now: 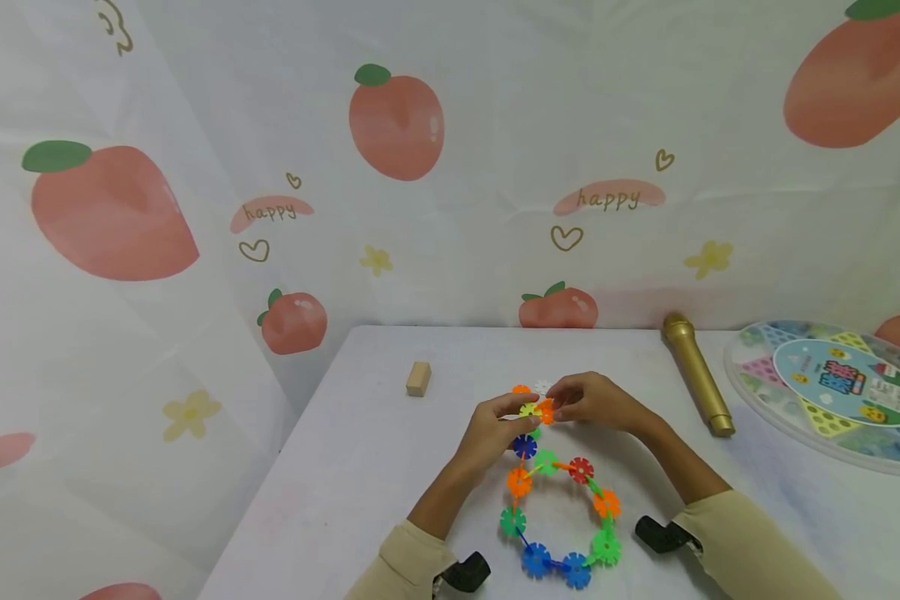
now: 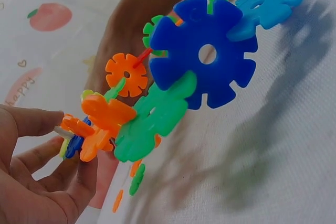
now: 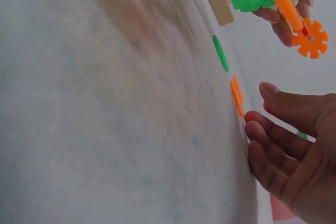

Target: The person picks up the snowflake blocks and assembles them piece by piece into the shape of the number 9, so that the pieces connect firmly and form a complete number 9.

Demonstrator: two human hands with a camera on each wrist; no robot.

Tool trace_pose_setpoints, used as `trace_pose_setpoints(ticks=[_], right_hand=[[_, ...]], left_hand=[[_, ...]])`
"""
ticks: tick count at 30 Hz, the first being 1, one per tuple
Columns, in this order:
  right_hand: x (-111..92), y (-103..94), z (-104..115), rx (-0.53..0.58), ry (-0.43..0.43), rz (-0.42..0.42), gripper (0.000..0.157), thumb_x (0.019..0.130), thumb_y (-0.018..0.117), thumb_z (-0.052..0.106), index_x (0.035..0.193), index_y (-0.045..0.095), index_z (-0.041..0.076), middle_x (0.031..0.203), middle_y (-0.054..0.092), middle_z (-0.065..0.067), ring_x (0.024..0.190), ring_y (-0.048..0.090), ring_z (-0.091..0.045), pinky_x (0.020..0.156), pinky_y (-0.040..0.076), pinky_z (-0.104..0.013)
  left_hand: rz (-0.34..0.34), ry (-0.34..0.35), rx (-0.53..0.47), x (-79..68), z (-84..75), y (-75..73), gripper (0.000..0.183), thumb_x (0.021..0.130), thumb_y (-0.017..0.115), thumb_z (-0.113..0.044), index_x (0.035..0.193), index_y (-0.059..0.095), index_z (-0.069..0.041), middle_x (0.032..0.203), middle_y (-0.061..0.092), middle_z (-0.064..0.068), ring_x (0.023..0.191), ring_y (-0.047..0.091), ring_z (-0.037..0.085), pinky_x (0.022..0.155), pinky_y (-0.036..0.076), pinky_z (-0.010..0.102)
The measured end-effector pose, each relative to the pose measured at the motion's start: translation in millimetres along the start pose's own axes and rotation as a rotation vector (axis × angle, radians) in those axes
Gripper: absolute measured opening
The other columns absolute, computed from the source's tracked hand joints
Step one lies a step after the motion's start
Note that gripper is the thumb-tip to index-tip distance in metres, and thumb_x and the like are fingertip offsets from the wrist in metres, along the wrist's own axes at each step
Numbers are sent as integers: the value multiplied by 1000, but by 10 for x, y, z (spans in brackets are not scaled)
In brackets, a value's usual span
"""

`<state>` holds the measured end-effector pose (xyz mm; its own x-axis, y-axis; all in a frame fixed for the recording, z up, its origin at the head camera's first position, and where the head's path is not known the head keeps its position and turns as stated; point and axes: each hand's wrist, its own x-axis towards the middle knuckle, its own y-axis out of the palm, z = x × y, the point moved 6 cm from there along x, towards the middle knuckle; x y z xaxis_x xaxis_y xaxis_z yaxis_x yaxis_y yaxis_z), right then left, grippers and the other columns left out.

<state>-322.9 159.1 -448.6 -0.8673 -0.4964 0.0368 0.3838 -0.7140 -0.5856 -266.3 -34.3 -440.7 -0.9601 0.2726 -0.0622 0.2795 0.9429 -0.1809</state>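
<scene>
My left hand (image 1: 486, 435) pinches the upper end of a chain of notched plastic snowflake discs (image 1: 525, 447) between thumb and fingers. Slotted together edge to edge, the discs form a ring below, with blue discs (image 1: 537, 560) nearest me. In the left wrist view, an orange disc (image 2: 100, 124) and a green disc (image 2: 152, 121) lie close to the pinching fingertips. My right hand (image 1: 596, 402) is just right of the held end. Its thumb and fingers (image 3: 278, 140) stand apart in the right wrist view, nothing visible between them, beside a loose orange disc (image 3: 237, 97) on the table.
Another loose green disc (image 3: 220, 53) lies on the white table (image 1: 330, 467). A small wooden block (image 1: 418, 379) sits at the back left. A gold microphone (image 1: 697, 375) and a round game board (image 1: 757, 417) are at the right, before a fruit-print backdrop (image 1: 465, 233).
</scene>
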Motion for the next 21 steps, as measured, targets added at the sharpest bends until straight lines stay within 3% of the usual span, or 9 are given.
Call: trace_pose_setpoints(ticks=[7, 13, 21], right_hand=[[112, 46, -5, -49, 45, 15, 27, 93, 83, 17, 116, 78, 5, 98, 72, -2, 89, 63, -19, 79, 58, -29], [163, 100, 13, -112, 35, 36, 29, 89, 85, 15, 115, 80, 1, 91, 70, -2, 84, 60, -18, 77, 55, -31], [176, 121, 27, -160, 52, 26, 28, 87, 87, 12, 112, 80, 1, 92, 68, -2, 86, 59, -18, 80, 55, -32]], left_hand=[[-1, -10, -3, -5, -5, 4, 31, 101, 73, -24, 132, 76, -21, 133, 69, 6, 97, 65, 17, 79, 55, 28], [4, 8, -9, -4, -22, -2, 30, 101, 73, -23, 130, 77, -21, 131, 70, 4, 99, 69, 21, 72, 53, 26], [4, 13, -24, -4, -20, 1, 29, 99, 73, -20, 128, 78, -20, 127, 72, 3, 87, 65, 14, 67, 50, 24]])
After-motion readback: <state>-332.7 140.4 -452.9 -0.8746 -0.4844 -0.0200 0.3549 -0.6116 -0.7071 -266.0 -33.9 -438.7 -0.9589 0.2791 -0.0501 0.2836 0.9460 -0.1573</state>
